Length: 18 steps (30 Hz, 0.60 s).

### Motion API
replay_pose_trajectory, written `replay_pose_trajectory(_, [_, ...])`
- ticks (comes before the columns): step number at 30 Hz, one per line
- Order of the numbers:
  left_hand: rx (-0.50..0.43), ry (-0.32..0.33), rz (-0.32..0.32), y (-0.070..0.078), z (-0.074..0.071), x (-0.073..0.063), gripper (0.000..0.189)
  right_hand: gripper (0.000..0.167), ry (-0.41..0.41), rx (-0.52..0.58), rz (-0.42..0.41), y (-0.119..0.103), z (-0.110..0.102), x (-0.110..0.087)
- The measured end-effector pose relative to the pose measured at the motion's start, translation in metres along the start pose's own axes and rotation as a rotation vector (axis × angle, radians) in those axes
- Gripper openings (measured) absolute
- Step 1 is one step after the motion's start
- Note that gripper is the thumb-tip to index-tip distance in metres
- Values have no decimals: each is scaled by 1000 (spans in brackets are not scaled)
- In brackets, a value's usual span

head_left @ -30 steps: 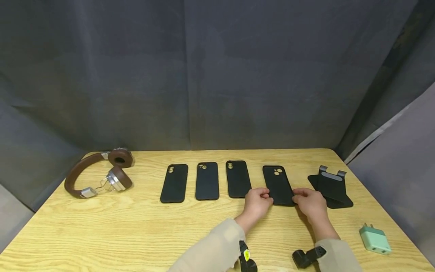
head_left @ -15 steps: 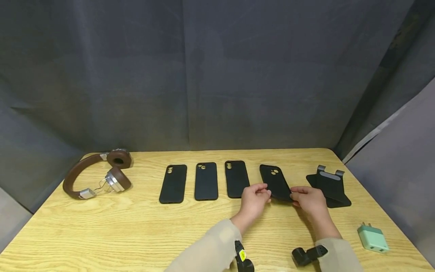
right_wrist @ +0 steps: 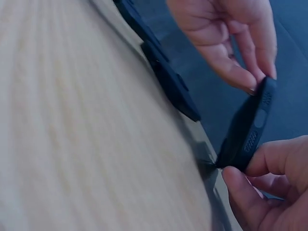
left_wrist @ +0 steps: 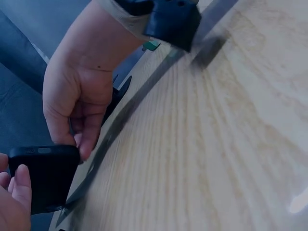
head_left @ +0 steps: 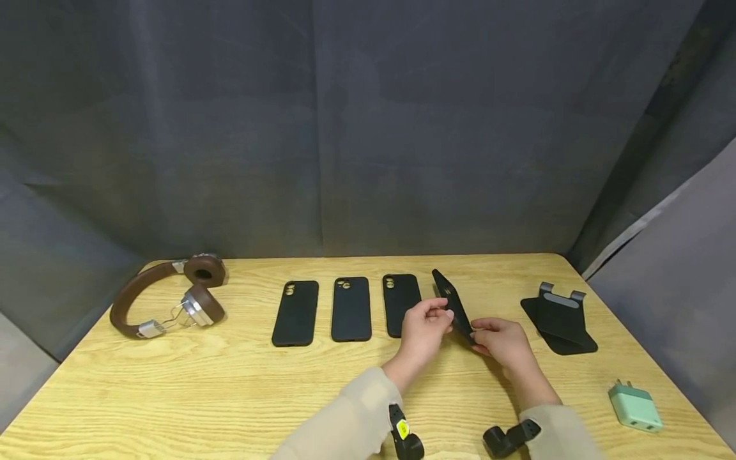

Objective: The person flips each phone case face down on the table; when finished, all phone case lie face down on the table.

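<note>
A black phone case (head_left: 458, 313) stands tipped up on its long side between my two hands. My left hand (head_left: 422, 329) pinches its upper left edge with thumb and fingers. Low on the other edge, near the bottom corner, my right hand (head_left: 506, 345) pinches it too. The right wrist view shows the end of the case (right_wrist: 257, 120) with its port cutout and speaker holes, one corner close over the table. Left of it lie three more black phone cases, the nearest (head_left: 399, 303) partly behind my left hand, then a middle one (head_left: 351, 313) and a far one (head_left: 295, 316).
A black folding phone stand (head_left: 560, 322) lies right of my right hand. Nearer the front right corner is a green plug charger (head_left: 635, 409). Brown headphones (head_left: 129, 294) rest at the left. A dark curtain (head_left: 322, 128) hangs behind the wooden table (head_left: 201, 396).
The phone case has gone from lying flat to tipped up on its side, its right edge swinging left. My right hand has moved left with it; my left hand has risen slightly.
</note>
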<state>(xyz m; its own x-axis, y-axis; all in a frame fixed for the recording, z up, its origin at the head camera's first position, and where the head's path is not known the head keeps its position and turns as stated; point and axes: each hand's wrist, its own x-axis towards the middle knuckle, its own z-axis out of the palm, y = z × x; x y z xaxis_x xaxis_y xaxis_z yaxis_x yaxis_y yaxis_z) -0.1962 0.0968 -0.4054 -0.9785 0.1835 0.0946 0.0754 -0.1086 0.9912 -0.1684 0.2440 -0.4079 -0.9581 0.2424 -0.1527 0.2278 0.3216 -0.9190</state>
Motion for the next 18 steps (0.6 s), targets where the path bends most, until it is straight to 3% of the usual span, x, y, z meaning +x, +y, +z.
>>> replay_pose_trajectory(18, [13, 27, -62, 2, -5, 6, 22, 29, -87, -50, -2, -1, 21, 2])
